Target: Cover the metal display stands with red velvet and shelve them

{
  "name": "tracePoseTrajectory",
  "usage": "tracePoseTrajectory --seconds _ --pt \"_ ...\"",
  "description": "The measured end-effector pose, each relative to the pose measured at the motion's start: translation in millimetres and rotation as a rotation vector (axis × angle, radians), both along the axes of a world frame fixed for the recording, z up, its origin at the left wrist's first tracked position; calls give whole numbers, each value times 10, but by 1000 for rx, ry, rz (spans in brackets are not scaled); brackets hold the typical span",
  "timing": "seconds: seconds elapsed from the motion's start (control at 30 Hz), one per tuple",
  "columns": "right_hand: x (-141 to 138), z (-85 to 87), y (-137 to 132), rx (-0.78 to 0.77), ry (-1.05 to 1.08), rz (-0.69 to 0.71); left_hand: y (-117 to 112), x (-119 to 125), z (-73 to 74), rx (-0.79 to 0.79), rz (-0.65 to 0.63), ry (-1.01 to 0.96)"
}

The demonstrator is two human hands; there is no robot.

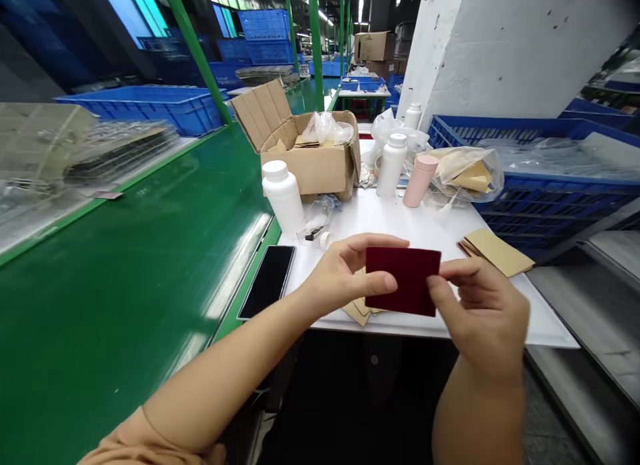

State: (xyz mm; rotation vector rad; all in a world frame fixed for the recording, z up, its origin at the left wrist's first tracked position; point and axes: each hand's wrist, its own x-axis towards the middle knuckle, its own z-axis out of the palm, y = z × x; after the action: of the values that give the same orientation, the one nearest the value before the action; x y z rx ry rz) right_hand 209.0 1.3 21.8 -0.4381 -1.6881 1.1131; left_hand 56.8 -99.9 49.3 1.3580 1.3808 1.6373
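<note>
A flat dark red rectangular piece (407, 288), card-like with a plain face, is held up above the front edge of the white table (360, 218). My left hand (357, 271) grips its left side, thumb across the front and fingers behind. At its right edge my right hand (480, 305) pinches it between thumb and forefinger. Some tan paper pieces (356, 311) lie on the table beneath, partly hidden by my left hand and the red piece. To the right rests a stack of tan paper pieces (497, 251).
A phone (267, 281) lies at the left. White bottles (284, 198), a pink bottle (421, 180) and an open cardboard box (310, 168) stand behind. A blue crate (550, 185) is at the right; a green conveyor belt (165, 251) runs along the left.
</note>
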Motion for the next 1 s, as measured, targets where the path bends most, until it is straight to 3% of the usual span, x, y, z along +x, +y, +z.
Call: tracePoseTrajectory --seconds 0.07,0.17,0.23,0.33,0.47,0.57,0.83,1.0 --pt "-69 -83 -71 12 -25 148 -2 1 75 -51 -59 -148" --pt "-73 -131 -74 50 -75 291 -21 63 68 -91 -12 -259" --pt "-33 -110 -76 34 -80 256 -32 124 41 -120 -4 -246" --pt "24 -57 -112 -12 -82 180 -39 207 30 -114 0 -53" --pt "61 -21 -160 -39 -90 205 -45 250 50 -49 26 255" --pt "76 -17 -163 -25 -99 192 -59 249 53 -59 75 365" --pt "70 -24 -165 -1 -112 167 -94 266 45 -89 131 498" --pt "66 -39 -161 -42 -103 230 -69 259 59 -17 34 415"
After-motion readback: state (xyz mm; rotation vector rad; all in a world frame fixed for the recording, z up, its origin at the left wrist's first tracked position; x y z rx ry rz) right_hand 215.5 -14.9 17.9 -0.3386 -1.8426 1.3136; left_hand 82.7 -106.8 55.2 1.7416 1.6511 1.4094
